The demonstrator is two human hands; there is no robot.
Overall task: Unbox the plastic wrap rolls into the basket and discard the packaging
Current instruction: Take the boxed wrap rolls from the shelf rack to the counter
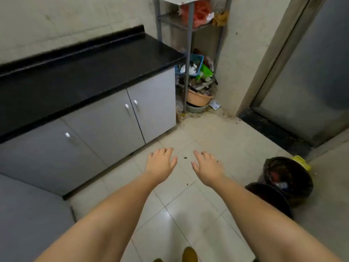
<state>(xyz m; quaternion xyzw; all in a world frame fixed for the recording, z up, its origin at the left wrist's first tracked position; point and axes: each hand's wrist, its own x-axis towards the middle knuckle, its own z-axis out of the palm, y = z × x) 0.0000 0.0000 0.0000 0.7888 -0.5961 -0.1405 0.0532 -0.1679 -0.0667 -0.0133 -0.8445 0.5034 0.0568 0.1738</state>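
Note:
My left hand (161, 163) and my right hand (206, 166) reach forward over the tiled floor, palms down, fingers apart, holding nothing. Two round bins lined with black bags stand on the floor at the right: the farther bin (288, 176) holds some rubbish, and the nearer bin (268, 197) sits just beside my right forearm. No plastic wrap rolls or their box show in this view. A blue basket (198, 59) full of odds and ends sits on the metal rack in the corner.
A black countertop (85, 69) over grey cabinet doors (105, 125) runs along the left. A metal rack (188, 53) with clutter and stacked basins (198, 100) fills the corner. A door (311, 72) is at the right. A yellow object (302, 162) lies behind the bins.

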